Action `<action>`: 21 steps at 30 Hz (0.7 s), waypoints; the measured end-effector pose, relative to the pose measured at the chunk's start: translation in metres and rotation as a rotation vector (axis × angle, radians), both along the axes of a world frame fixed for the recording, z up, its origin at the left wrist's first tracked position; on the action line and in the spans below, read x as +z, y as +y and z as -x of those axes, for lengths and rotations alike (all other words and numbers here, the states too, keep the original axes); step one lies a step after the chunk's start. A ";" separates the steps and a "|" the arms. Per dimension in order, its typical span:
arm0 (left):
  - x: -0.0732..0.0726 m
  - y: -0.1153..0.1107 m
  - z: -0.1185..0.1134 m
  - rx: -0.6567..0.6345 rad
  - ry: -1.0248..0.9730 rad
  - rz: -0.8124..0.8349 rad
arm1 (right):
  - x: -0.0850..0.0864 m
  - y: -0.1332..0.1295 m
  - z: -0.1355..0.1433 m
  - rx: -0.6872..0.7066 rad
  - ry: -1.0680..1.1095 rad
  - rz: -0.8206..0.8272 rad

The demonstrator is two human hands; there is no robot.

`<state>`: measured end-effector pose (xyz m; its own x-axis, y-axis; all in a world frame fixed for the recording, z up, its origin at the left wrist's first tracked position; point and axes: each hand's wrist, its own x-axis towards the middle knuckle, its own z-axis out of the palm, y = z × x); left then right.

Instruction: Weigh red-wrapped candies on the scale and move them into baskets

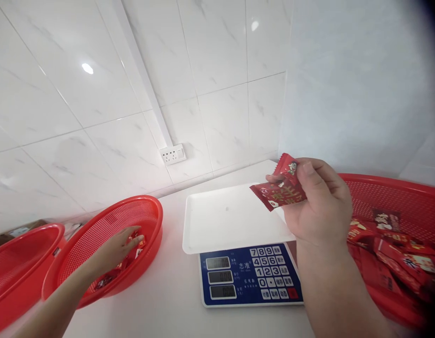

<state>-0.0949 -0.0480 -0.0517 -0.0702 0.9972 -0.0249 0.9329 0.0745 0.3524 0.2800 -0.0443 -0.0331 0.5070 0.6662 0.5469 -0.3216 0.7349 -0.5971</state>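
My right hand (pixel 319 202) is closed, pinching two snack packets above the right side of the scale's tray. One is a small bright red packet (pixel 286 166); under it is a darker red packet (pixel 278 195) with gold characters and a jagged edge. My left hand (pixel 124 244) reaches into the middle red basket (pixel 152 211), finger and thumb apart at a red packet (pixel 141 243) among several others. The hand hides part of these packets. Between my hands stands a digital scale (pixel 243 300) with a white tray (pixel 217 220) and a blue keypad panel.
At the right, a red basket (pixel 386 180) holds many red snack packets (pixel 403 263). Another red basket (pixel 27 239) stands at the far left, with a brown box (pixel 16 231) behind it. A socket (pixel 173 154) is on the tiled wall behind the white table (pixel 175 291).
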 end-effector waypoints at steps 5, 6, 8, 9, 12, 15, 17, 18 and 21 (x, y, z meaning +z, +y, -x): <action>0.002 -0.032 -0.048 -0.078 -0.244 -0.176 | -0.004 0.002 0.012 0.081 -0.022 -0.011; 0.002 -0.037 -0.062 -0.132 -0.378 -0.211 | -0.005 0.000 0.017 0.127 -0.034 0.004; 0.000 -0.044 -0.090 -0.280 -0.732 -0.231 | -0.008 -0.008 0.030 0.279 -0.151 0.069; -0.001 -0.046 -0.104 -0.346 -0.908 -0.205 | -0.009 -0.015 0.037 0.386 -0.251 0.117; -0.008 -0.050 -0.136 -0.434 -1.261 0.024 | -0.011 -0.034 0.056 0.742 -0.578 0.255; -0.019 -0.046 -0.151 -0.432 -1.357 0.332 | -0.015 -0.045 0.060 0.792 -0.787 0.343; -0.029 -0.041 -0.155 -0.441 -1.378 0.495 | -0.017 -0.050 0.055 0.644 -0.949 0.371; -0.034 -0.039 -0.158 -0.452 -1.392 0.568 | -0.018 -0.052 0.051 0.570 -1.016 0.376; -0.046 -0.038 -0.171 -0.503 -1.470 0.736 | -0.019 -0.064 0.037 0.464 -1.072 0.413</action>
